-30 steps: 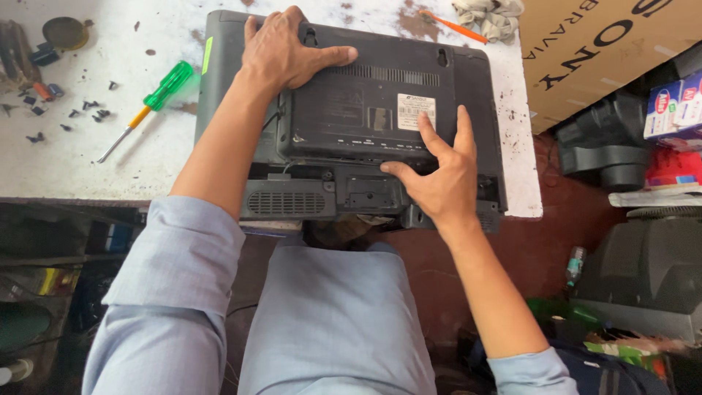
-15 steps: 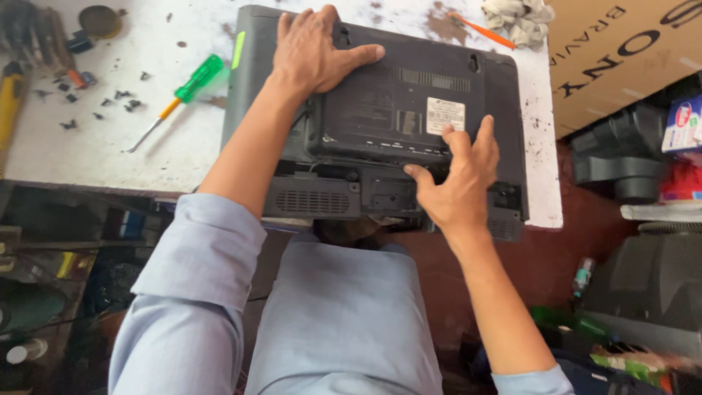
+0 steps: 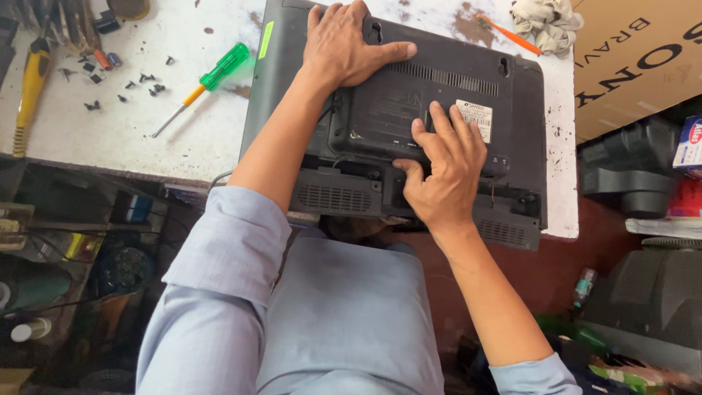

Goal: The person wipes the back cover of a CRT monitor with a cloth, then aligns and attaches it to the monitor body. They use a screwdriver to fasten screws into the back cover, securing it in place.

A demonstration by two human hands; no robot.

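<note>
I see the right hand (image 3: 446, 172) fingers spread flat on the back cover of the dark monitor (image 3: 519, 110); left hand (image 3: 344, 45) fingers splayed, pressing its far edge. The monitor lies face down on the white bench (image 3: 110, 139), overhanging the near edge, green screwdriver (image 3: 208, 80) and loose screws (image 3: 142, 82) well apart to its left

Pale blue shirt (image 3: 219, 292) — sleeves rolled above the elbows — bare forearms.

A single head-worn camera looks steeply down from above the person's own lap, facing away from the body toward the white tabletop (image 3: 110, 139). It sits close: the forearms fill the middle, the tabletop's near edge crosses mid-picture, and the floor on the right and shelves on the left show below it.
</note>
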